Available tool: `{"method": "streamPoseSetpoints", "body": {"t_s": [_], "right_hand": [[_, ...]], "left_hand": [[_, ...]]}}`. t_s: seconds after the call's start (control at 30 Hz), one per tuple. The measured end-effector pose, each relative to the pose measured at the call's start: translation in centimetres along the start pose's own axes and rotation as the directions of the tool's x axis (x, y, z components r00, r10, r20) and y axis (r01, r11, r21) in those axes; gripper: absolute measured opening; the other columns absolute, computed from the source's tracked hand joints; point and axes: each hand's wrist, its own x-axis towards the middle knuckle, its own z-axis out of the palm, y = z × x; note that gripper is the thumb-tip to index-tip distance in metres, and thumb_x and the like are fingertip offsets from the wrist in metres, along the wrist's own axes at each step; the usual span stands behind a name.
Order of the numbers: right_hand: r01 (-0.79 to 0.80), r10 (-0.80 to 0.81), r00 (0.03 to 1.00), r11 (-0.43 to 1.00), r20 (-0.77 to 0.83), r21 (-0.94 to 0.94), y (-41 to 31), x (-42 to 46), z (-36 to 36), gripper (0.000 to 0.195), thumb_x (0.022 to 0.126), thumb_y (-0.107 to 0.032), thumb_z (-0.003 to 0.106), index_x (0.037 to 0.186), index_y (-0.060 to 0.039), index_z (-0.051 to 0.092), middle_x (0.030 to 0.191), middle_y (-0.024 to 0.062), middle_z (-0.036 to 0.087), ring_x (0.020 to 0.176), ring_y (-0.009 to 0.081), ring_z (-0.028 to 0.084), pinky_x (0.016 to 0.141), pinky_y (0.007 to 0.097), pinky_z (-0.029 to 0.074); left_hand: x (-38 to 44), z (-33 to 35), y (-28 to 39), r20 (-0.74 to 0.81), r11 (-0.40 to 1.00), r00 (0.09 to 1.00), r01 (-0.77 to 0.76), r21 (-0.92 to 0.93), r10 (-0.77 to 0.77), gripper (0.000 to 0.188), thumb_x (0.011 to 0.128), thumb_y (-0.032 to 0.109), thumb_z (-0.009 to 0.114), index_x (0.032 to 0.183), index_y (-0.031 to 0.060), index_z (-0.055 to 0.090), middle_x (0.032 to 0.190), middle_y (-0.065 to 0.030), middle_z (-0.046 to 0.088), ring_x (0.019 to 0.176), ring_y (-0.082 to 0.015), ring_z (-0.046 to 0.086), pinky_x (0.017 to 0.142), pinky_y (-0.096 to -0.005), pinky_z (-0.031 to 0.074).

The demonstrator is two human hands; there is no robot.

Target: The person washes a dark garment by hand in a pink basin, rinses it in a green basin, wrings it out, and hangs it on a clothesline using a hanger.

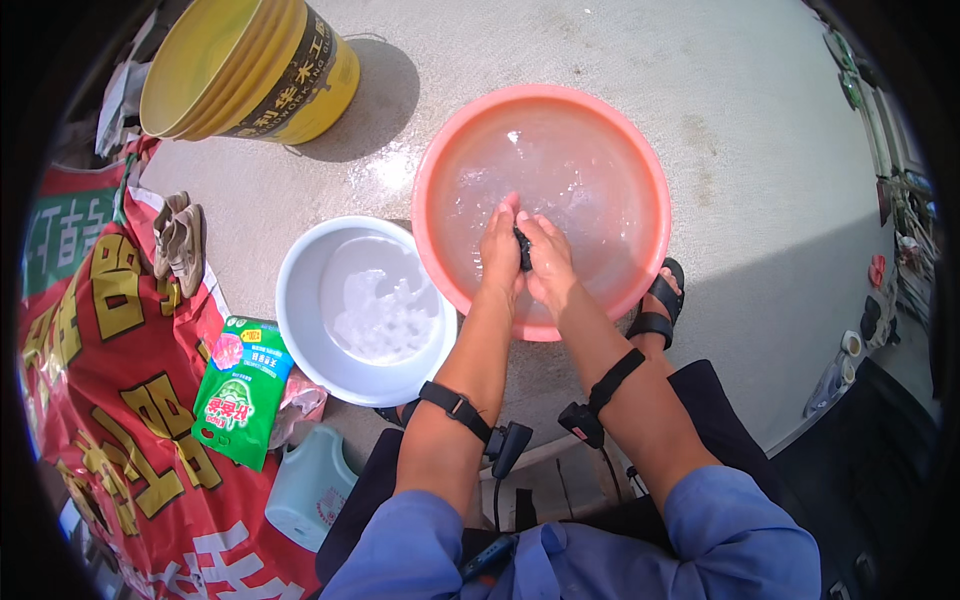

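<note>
My left hand (499,244) and my right hand (550,249) are pressed together around a small dark wad (523,250), possibly cloth. Most of it is hidden by my palms and fingers. Both hands are over the near middle of a round pink plastic basin (654,157), which contains cloudy water (600,217) with ripples and glints. Whether my fingertips dip into the water is hard to tell. Close against this basin on the left stands a smaller white basin (296,330), with suds (382,315) in its bottom.
A yellow plastic bucket (330,82) stands at the upper left. Beige shoes (184,244) and a green detergent bag (244,394) lie on a red printed banner (135,450). Beside my left leg is a light blue plastic vessel (307,487). Cables hang from both forearm straps.
</note>
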Motion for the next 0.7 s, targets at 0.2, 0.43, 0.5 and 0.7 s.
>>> {"method": "streamPoseSetpoints", "body": {"t_s": [0.2,0.43,0.5,0.7], "right_hand": [[0.103,-0.080,0.980,0.988,0.183,-0.118,-4.3,-2.9,1.9,0.059,0.108,-0.022,0.052,0.161,-0.0022,0.037,0.151,0.0178,0.052,0.137,0.0237,0.052,0.113,0.0342,0.043],[0.151,-0.144,0.985,0.985,0.091,-0.082,-8.3,-4.0,2.5,0.065,0.111,-0.038,0.050,0.162,0.0001,0.033,0.169,0.0144,0.032,0.156,0.0225,0.028,0.127,0.0351,0.022],[0.141,-0.127,0.956,0.989,0.263,-0.034,-6.2,-5.3,2.9,0.062,0.111,-0.035,0.050,0.161,-0.0018,0.035,0.166,0.0133,0.036,0.154,0.0232,0.031,0.124,0.0370,0.028],[0.095,-0.106,0.992,0.983,-0.064,-0.160,-9.2,-8.1,4.7,0.035,0.103,-0.020,0.063,0.131,0.0005,0.063,0.113,0.0155,0.070,0.102,0.0246,0.070,0.083,0.0357,0.058]], "left_hand": [[-2.1,3.5,3.1,0.099,0.973,0.975,-0.209,0.097,0.200,0.060,0.114,0.037,0.038,0.161,-0.0009,0.034,0.165,-0.0198,0.035,0.152,-0.0281,0.034,0.124,-0.0372,0.027],[-4.4,4.1,6.5,0.182,0.924,0.960,-0.260,0.280,0.215,0.068,0.115,0.045,0.030,0.163,-0.0026,0.028,0.171,-0.0189,0.025,0.158,-0.0290,0.024,0.127,-0.0377,0.022],[-5.5,5.6,7.5,0.165,0.931,0.962,-0.255,0.263,0.217,0.070,0.115,0.047,0.028,0.163,-0.0029,0.028,0.171,-0.0189,0.024,0.159,-0.0295,0.022,0.128,-0.0379,0.019],[-10.0,5.9,6.3,0.439,0.714,0.858,-0.482,0.509,0.266,0.077,0.113,0.054,0.028,0.163,-0.0051,0.023,0.173,-0.0197,0.019,0.161,-0.0298,0.017,0.129,-0.0369,0.013]]}}
